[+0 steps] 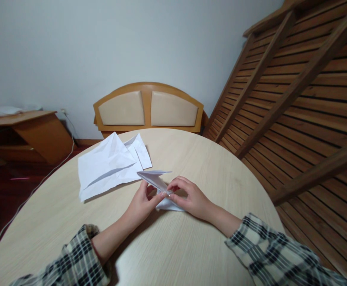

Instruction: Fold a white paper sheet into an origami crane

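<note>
Between my two hands is a piece of folded white paper [170,204], with one pointed flap standing up at the back and a lower part resting near the table. My left hand [145,200] pinches it from the left, thumb and fingers closed on the folds. From the right, my right hand [189,196] pinches the same paper, its fingertips meeting the left thumb near the middle. The fingers hide part of the folds. To the left lie creased, folded white paper sheets [102,167], untouched by either hand.
The round light wood table [212,167] carries all the paper. Behind it stands a headboard [148,105] with two cream panels. A slatted wooden frame [304,87] leans along the right. At the left are a wooden desk [42,139] and a white cable [47,174].
</note>
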Demonstrator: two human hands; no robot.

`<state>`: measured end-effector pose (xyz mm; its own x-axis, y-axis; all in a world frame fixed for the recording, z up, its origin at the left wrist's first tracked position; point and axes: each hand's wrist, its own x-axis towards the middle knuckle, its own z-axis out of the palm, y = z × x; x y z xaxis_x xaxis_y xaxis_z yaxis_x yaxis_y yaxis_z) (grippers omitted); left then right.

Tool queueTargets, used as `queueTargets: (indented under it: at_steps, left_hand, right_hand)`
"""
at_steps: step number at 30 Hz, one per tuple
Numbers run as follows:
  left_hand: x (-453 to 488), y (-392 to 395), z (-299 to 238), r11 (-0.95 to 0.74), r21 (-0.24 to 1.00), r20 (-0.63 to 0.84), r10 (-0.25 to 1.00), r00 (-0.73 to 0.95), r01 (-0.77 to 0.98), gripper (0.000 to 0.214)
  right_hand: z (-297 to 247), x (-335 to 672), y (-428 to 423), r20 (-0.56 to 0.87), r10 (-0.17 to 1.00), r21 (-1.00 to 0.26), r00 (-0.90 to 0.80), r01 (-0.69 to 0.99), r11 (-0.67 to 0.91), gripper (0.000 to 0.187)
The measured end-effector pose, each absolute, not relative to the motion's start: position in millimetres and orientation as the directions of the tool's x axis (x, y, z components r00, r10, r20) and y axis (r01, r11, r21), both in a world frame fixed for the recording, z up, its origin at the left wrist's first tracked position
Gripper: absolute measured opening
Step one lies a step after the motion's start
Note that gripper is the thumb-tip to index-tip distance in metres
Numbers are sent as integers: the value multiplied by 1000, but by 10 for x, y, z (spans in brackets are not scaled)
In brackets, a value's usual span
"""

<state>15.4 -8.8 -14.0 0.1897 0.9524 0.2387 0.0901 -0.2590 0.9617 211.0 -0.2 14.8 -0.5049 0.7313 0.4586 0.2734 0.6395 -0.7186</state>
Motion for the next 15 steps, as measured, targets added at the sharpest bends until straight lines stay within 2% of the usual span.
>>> queueTargets:
  at_steps: [11, 15]
  left_hand:
    - [159, -80, -151, -288, 953, 264, 943, 202, 100, 41]
    - [165, -86, -154, -254, 966, 239, 949, 207, 50, 42]
  right_hand:
    - [149, 2101, -18, 475, 730, -699, -491, 294, 652, 5]
    - [135, 2101, -15, 506, 703, -658, -500, 303, 689, 6]
